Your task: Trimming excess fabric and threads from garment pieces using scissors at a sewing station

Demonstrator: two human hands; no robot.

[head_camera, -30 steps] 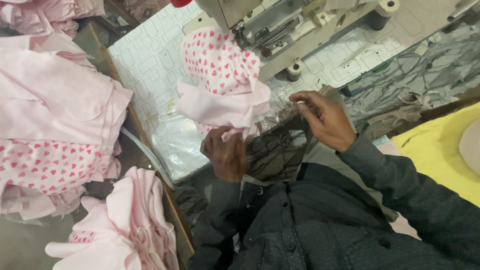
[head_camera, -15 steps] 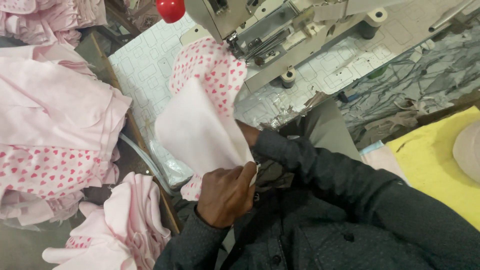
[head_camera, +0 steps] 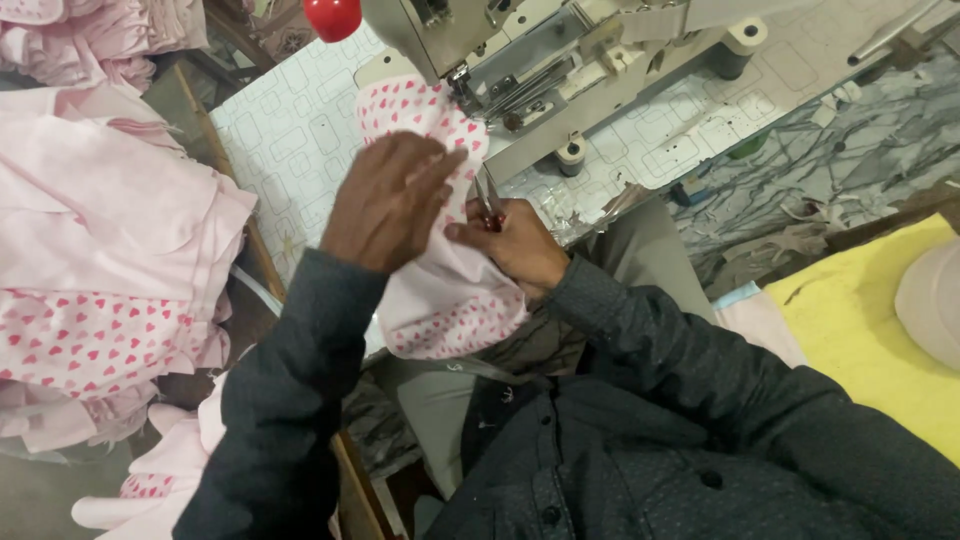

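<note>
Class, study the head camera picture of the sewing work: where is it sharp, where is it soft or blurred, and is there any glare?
Head view: even, soft light with no hard shadows; left hand and heart-print fabric fairly sharp; right hand with small snips slightly soft; red knob shows a small glare spot; wide-angle tilt skews the sewing machine.

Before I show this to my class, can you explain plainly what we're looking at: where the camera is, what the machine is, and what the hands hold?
The camera sits on the person's head, looking down at their own arms. The grey machine is a sewing machine on a patterned white table. The left hand presses on a pink cloth with red hearts near the needle. The right hand holds small thread snips against that cloth. More pink pieces are piled at the left, and yellow fabric lies at the right.
</note>
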